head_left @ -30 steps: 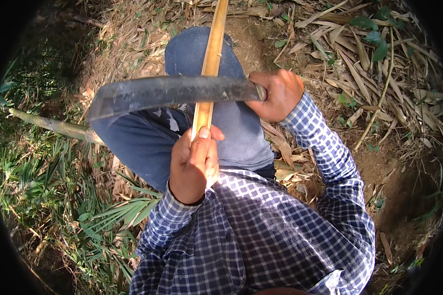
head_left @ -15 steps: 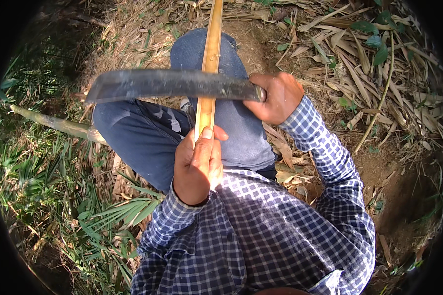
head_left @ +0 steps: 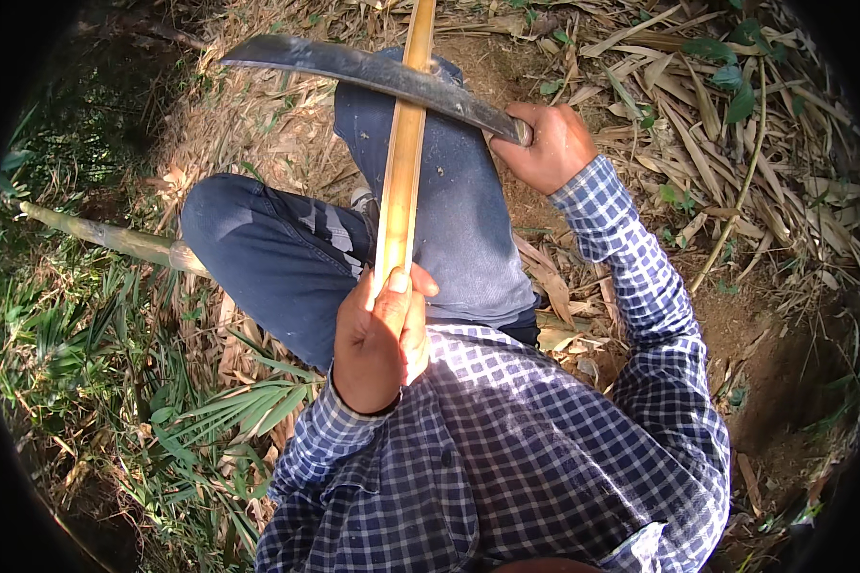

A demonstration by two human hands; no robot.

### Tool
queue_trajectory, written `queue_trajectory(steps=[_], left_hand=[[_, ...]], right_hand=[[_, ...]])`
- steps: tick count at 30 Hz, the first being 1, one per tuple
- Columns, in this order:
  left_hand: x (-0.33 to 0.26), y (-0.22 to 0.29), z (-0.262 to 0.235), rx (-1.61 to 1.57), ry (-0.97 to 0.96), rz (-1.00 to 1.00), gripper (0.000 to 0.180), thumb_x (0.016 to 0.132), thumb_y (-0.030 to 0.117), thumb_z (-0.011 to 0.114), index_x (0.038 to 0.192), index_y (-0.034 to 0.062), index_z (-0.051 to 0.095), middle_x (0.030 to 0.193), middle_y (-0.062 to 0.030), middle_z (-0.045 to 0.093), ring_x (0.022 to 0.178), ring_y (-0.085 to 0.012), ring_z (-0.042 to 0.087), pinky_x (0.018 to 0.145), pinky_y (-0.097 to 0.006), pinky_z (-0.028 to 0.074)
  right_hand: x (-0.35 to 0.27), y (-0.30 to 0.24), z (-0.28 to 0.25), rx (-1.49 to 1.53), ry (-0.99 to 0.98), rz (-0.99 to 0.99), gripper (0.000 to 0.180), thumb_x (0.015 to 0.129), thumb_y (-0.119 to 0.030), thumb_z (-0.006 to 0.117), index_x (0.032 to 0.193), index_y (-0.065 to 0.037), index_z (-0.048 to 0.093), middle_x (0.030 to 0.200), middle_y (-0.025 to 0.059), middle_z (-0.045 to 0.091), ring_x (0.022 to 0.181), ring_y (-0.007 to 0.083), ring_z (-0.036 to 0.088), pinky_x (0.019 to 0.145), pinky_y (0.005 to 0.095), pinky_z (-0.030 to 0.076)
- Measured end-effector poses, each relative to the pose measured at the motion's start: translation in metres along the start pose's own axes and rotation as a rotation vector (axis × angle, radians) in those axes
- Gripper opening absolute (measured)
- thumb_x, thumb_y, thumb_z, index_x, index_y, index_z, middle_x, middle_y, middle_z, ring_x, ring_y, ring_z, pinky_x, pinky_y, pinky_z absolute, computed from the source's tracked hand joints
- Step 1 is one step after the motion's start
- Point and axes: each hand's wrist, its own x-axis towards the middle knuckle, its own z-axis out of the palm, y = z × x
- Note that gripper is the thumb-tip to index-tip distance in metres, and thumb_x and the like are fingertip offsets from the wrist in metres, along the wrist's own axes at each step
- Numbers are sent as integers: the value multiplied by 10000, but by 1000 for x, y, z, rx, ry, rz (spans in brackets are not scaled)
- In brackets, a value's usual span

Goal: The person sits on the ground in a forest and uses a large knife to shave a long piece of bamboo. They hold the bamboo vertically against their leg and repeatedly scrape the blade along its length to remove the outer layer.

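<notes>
Outdoors; bare soil (head_left: 736, 325) littered with dry leaves (head_left: 784, 191), grass (head_left: 86, 382) at left. Left hand (head_left: 382, 339) clenched around near end of bamboo strip (head_left: 401, 172). Right hand (head_left: 545, 143) gripping knife (head_left: 373, 72), blade laid across strip, far from left hand.

The stick (head_left: 403, 143) is pale yellow. The big knife (head_left: 373, 72) across it has a dark grey blade. The shirt (head_left: 506, 458) has blue and white checks. The trousers (head_left: 287, 258) under the stick are dark blue. Left of the stick, the grass (head_left: 86, 353) is green. Right of it, the dry leaves (head_left: 736, 162) are brown.
</notes>
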Motion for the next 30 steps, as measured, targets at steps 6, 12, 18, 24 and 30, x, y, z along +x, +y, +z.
queue_trajectory(steps=[6,12,18,24,30], left_hand=[[-7,-5,-11,-30,-44,-31,308,1057,241,347,1002,-18,505,507,32,381,356,-41,304,337,-212,286],[-20,-5,-26,27,-100,-17,337,1059,240,333,1020,-50,502,491,14,388,354,-57,312,350,-213,310],[-4,-10,-43,212,-162,20,385,1053,283,355,1140,-59,509,730,-105,626,526,-114,559,521,-236,470],[23,11,-24,233,-155,-31,410,1044,311,361,1204,-43,492,765,-126,618,504,-132,567,477,-234,468],[33,4,-10,157,-58,-27,302,1050,292,385,1039,21,517,619,49,382,447,-19,311,389,-181,264]], right_hand=[[-11,-5,-6,-28,-89,-98,231,775,-218,666,850,-3,700,509,127,579,428,240,587,443,384,475],[-5,9,-9,-11,-171,159,228,809,-238,638,842,-20,695,516,112,592,442,220,597,439,369,483],[-27,-27,-6,-95,-67,-68,307,744,-330,707,853,-43,698,565,163,611,534,348,634,520,436,506],[-36,-24,1,-111,-44,-140,326,745,-357,710,773,-36,663,551,151,617,514,326,641,511,432,515],[-34,-25,0,-113,-7,-183,321,761,-358,699,735,-43,644,542,146,607,486,319,626,469,425,493]])
